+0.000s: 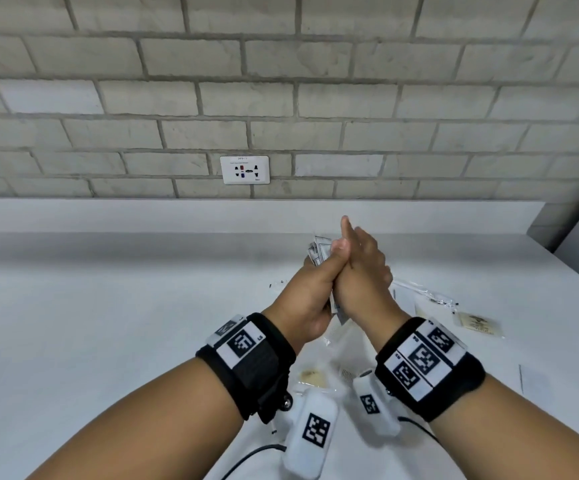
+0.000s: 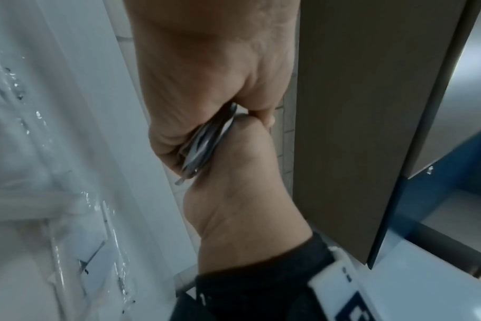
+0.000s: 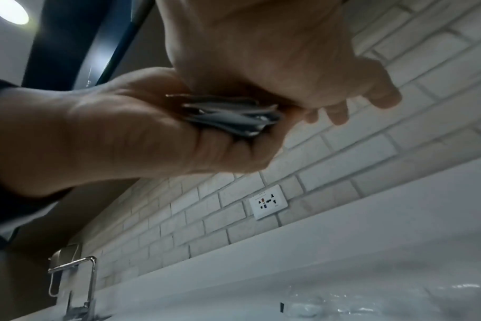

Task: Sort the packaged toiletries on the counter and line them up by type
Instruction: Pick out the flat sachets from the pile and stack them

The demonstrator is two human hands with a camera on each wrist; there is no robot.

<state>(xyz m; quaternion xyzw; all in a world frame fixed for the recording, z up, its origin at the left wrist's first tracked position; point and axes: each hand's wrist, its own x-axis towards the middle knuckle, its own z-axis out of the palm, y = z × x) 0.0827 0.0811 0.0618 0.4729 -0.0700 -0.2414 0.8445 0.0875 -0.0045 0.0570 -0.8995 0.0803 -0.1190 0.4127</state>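
A stack of flat white sachets [image 1: 320, 251] is sandwiched upright between my two palms above the white counter [image 1: 108, 306]. My left hand [image 1: 310, 285] grips the stack, its thumb lying over the stack's near edge. My right hand [image 1: 364, 261] presses flat against the other side with its fingers straight and pointing up. In the left wrist view the sachets' edges [image 2: 206, 143] show between the two palms. From the right wrist the same stack [image 3: 231, 115] lies in my left palm [image 3: 124, 134], with my right fingers [image 3: 382, 95] reaching past it.
Clear-wrapped items [image 1: 426, 294], a beige sachet [image 1: 478, 323] and a white packet [image 1: 537, 386] lie on the counter to the right; another beige sachet [image 1: 312, 375] lies under my wrists. A wall socket [image 1: 244, 169] sits on the brick wall. A faucet [image 3: 77, 267] stands to the left.
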